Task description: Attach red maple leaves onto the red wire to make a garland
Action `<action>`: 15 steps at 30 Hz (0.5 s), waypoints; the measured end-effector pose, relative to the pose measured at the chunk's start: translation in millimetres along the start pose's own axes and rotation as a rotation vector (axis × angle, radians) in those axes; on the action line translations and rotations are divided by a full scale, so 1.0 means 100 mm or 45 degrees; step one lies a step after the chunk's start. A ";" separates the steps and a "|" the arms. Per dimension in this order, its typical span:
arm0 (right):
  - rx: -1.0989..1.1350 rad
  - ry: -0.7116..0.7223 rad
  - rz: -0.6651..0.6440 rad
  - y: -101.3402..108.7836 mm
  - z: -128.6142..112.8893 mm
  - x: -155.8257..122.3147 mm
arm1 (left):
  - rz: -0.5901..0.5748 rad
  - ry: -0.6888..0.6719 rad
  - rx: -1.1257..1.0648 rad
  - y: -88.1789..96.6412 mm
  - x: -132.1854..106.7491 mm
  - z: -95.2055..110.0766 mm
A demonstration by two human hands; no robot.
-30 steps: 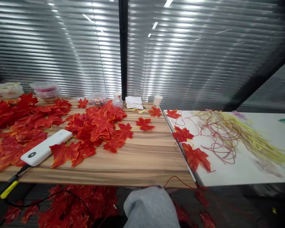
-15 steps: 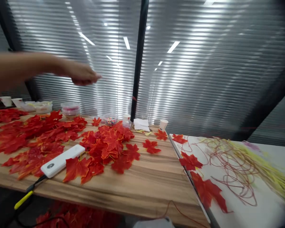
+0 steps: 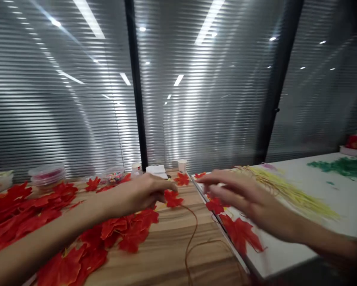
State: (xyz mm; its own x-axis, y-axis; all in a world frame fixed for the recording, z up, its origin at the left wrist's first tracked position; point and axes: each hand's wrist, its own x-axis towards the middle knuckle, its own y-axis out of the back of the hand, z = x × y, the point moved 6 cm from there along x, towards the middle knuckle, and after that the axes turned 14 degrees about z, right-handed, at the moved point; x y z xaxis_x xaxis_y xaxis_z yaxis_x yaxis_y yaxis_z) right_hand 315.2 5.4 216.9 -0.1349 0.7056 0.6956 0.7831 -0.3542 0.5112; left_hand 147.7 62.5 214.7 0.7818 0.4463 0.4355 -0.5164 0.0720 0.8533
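My left hand reaches in from the left over the wood-grain table, thumb and forefinger pinched together. A thin red cord runs up from the front edge to near its fingertips and appears held there, though the exact grip is hidden. Just beyond those fingers lies a red maple leaf. My right hand, slightly blurred, hovers above the seam between the tables with its fingers stretched and apart. Under it lie more red artificial leaves, a large one among them.
Piles of red leaves cover the left side. Clear tubs, a paper cup and white paper stand along the back. The white table holds yellow strands and green pieces. Blinds-covered glass stands behind.
My left hand has come down and right from high at the left, and the cord now rises towards it. My right hand has entered from the right. The view has turned right and up.
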 end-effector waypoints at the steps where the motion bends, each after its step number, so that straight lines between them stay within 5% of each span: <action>1: 0.003 0.021 -0.045 -0.18 -0.05 -0.01 | 0.043 0.005 -0.009 -0.03 0.03 0.01; 4: -0.006 0.065 -0.166 -0.65 -0.04 -0.02 | 0.161 0.057 -0.039 -0.13 0.05 -0.02; 8: 0.085 0.044 -0.079 -1.01 0.29 -0.03 | 0.261 0.221 -0.240 -0.35 0.03 -0.34; 12: 0.216 -0.037 0.059 -1.27 0.77 0.01 | 0.406 0.518 -0.480 -0.60 0.05 -1.09; 15: 0.417 -0.246 0.253 -1.49 1.17 0.11 | 0.583 0.732 -0.201 -0.85 0.06 -1.70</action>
State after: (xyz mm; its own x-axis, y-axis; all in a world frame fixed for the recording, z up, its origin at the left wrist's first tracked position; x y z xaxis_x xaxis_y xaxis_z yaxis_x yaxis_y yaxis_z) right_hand 267.9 137.7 88.6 0.1297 0.7563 0.6412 0.9380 -0.3032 0.1680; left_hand 137.1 210.5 96.1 0.1934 0.8549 0.4814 -0.8237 -0.1252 0.5531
